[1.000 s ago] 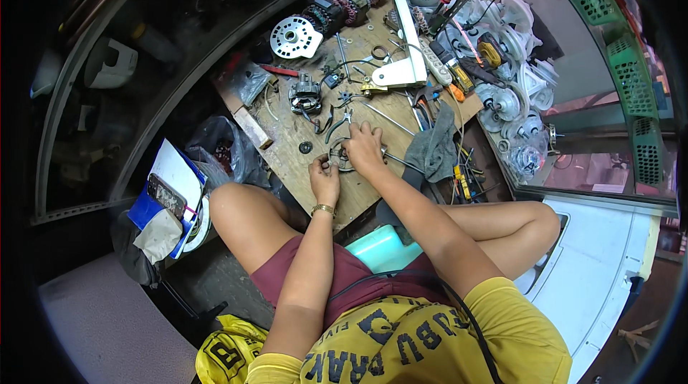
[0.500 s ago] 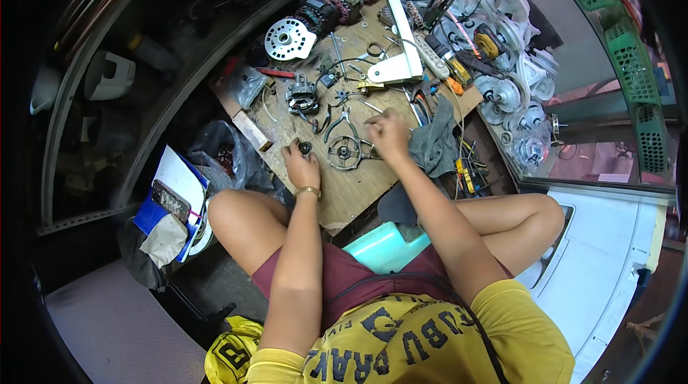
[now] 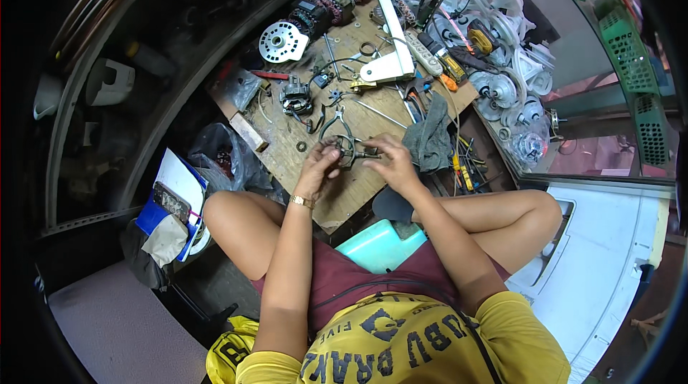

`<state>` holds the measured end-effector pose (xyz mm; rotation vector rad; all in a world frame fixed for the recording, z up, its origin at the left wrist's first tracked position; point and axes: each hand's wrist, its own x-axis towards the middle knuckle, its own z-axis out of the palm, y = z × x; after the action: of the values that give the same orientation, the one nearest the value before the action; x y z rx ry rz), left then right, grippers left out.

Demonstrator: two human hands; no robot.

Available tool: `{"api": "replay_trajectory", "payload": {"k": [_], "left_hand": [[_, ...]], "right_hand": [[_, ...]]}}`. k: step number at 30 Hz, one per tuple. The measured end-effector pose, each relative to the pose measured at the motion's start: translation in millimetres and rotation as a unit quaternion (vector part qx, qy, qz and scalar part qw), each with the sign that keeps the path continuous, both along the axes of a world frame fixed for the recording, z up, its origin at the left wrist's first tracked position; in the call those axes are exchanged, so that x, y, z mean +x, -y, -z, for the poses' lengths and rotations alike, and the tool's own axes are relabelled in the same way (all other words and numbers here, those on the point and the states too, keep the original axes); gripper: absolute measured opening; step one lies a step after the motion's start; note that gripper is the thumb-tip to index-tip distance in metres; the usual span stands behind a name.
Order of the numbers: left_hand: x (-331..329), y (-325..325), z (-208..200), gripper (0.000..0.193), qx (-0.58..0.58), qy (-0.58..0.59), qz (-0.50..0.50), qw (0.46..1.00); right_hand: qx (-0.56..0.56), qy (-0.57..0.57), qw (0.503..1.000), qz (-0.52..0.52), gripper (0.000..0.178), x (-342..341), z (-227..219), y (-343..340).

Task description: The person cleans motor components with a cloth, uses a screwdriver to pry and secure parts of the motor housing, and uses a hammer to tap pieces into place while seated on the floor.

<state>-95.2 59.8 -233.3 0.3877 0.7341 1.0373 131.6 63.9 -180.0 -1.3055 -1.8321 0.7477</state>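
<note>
Between my hands is a round, open metal end frame (image 3: pixel 347 153) with a short stem on its right side. My left hand (image 3: pixel 319 169) has its fingers closed at the frame's left rim, hiding part of it. My right hand (image 3: pixel 395 162) pinches around the stem, thumb below and fingers above. Just beyond lie green-handled pliers (image 3: pixel 335 125). A small dark ring (image 3: pixel 301 146) rests on the wooden board (image 3: pixel 351 201), left of my left hand. A long thin rod (image 3: pixel 381 113) lies beyond my right hand.
A dark motor part (image 3: pixel 296 95) and a perforated silver end cover (image 3: pixel 281 41) sit farther off. At the right are a grey cloth (image 3: pixel 428 137), a white angled arm (image 3: pixel 390 65) and piled white plastic parts (image 3: pixel 505 90). A wooden block (image 3: pixel 249 132) lies at the left edge.
My left hand has left the small dark ring and moved right to the round frame. My right hand has come down to its stem. The frame has shifted slightly right on the board.
</note>
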Motion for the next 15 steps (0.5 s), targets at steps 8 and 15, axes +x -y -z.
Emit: {"api": "replay_trajectory", "payload": {"k": [8,15], "left_hand": [[1,24,-11,0.023,-0.032,0.064,0.032,0.997],[9,23,-3,0.024,-0.032,0.075,0.044,0.996]], "right_hand": [[-0.010,-0.064,0.993,-0.103,0.036,-27,0,-4],[-0.011,-0.054,0.994,-0.094,0.036,-20,2,-4]]}}
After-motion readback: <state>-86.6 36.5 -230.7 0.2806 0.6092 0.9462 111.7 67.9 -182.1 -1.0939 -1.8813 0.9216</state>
